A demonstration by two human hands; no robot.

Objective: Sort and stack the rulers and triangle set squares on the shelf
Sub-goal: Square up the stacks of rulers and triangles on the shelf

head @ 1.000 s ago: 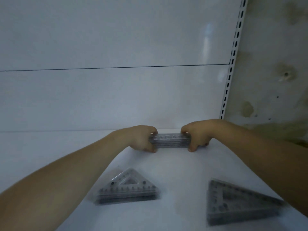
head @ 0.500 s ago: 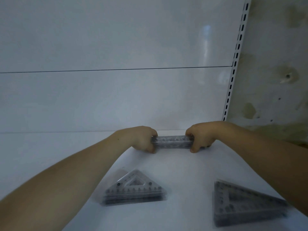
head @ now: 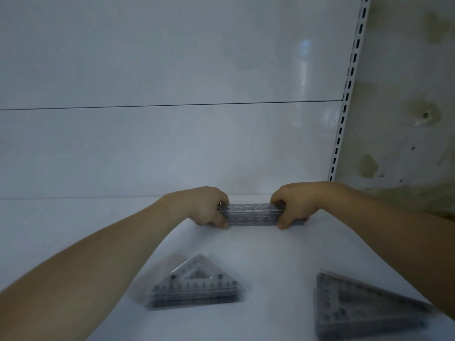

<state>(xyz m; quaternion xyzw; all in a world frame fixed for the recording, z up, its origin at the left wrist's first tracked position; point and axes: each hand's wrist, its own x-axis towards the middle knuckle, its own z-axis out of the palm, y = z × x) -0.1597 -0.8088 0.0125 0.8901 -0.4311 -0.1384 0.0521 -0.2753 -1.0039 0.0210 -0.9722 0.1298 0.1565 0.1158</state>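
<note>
lowest in the frame, two stacks of triangle set squares lie flat on the white shelf [head: 270, 252]: a small stack [head: 194, 287] at lower centre and a large stack [head: 362, 307] at lower right, well apart. beyond them, at mid frame near the back panel [head: 172, 148], the left grip [head: 209, 209] and right grip [head: 294, 205] each clench one end of a stack of rulers [head: 252, 214]. a slotted upright [head: 344, 114] runs up the right.

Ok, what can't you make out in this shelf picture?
All in the head view:
1. The ruler stack: ends hidden under the left hand and right hand; count too small to tell.
2. The small set-square stack: blurred, markings unreadable.
3. The large set-square stack: blurred, piece count unclear.
</note>
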